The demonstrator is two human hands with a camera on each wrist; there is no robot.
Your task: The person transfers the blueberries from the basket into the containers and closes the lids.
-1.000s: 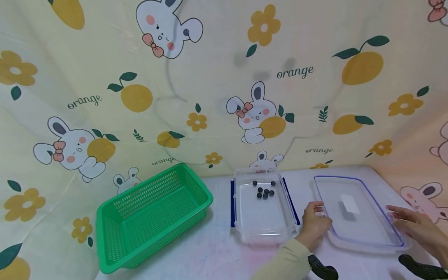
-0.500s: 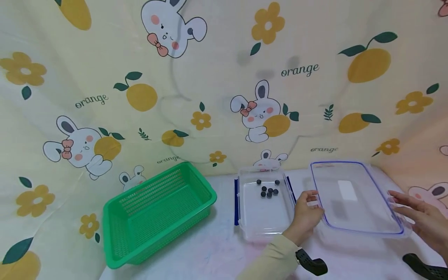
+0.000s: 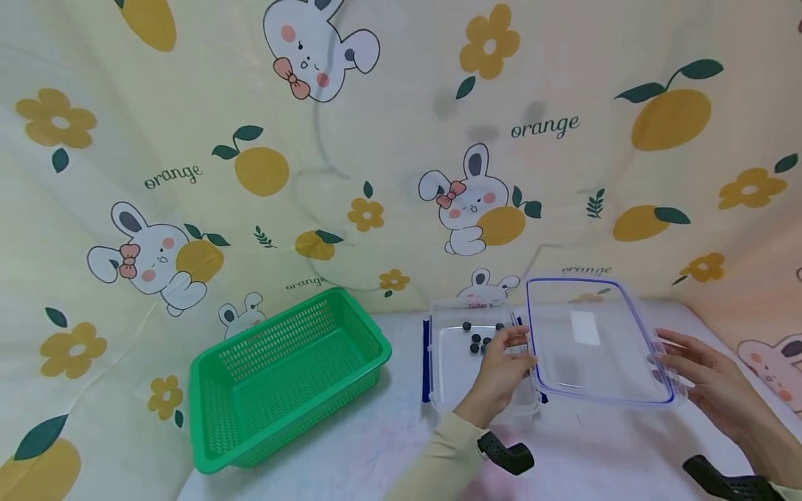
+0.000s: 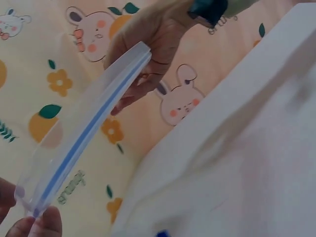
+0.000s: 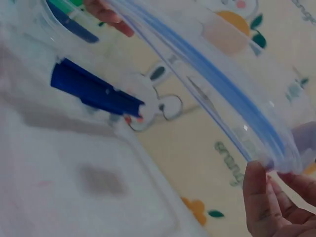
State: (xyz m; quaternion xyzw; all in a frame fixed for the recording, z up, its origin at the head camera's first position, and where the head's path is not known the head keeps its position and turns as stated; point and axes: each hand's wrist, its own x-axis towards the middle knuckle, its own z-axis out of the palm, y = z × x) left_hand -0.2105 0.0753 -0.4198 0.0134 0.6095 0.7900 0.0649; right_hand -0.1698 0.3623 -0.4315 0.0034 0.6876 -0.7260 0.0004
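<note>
A clear plastic lid (image 3: 585,328) with a blue seal around its edge is held up off the table, its left edge overlapping the box in the head view. My left hand (image 3: 496,376) pinches that left edge between thumb and fingers, as the left wrist view shows at the lid's corner (image 4: 37,200). On the opposite edge my right hand (image 3: 714,383) pinches the lid, thumb (image 5: 256,190) on one face. Beneath and left stands a clear box (image 3: 452,379) with dark blue side latches (image 5: 96,89) hanging outward. Several small dark round balls (image 3: 474,348) lie inside, some hidden behind my left hand.
A green perforated plastic basket (image 3: 291,376) stands on the white table (image 3: 351,445) left of the box. Behind the table hangs a cream curtain (image 3: 388,139) printed with rabbits and oranges. Each wrist wears a black strap (image 3: 506,454).
The lid has come up off the table and moved left toward the box, with both hands holding it throughout. The box and basket stay put; the head view has shifted slightly.
</note>
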